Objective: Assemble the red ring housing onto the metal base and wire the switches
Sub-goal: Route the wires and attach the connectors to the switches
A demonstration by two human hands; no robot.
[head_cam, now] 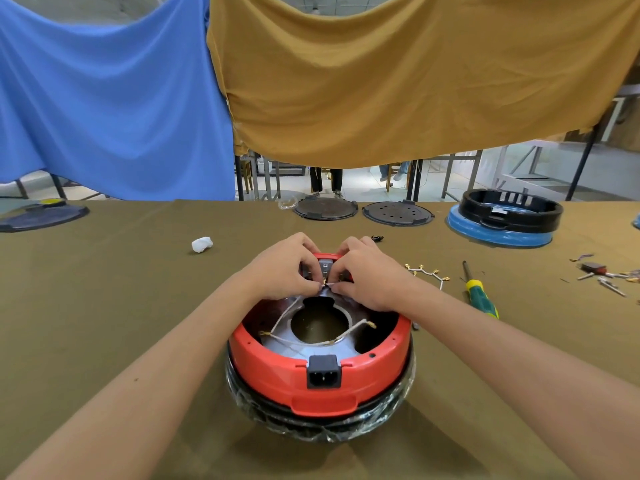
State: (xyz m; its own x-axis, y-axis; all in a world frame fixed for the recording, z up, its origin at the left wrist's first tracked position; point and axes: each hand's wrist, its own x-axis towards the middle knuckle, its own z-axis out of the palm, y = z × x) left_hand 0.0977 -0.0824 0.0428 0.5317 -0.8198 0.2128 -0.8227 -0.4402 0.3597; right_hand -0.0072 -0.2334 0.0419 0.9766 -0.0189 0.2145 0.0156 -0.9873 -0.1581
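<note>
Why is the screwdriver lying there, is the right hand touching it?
Apart. The head view shows the screwdriver lying on the table cloth, with bare cloth between it and the right hand, which pinches a wire at the red ring housing.

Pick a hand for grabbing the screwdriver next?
Right. The screwdriver lies on the cloth just beyond the right hand; the left hand would have to cross over the red ring housing.
</note>
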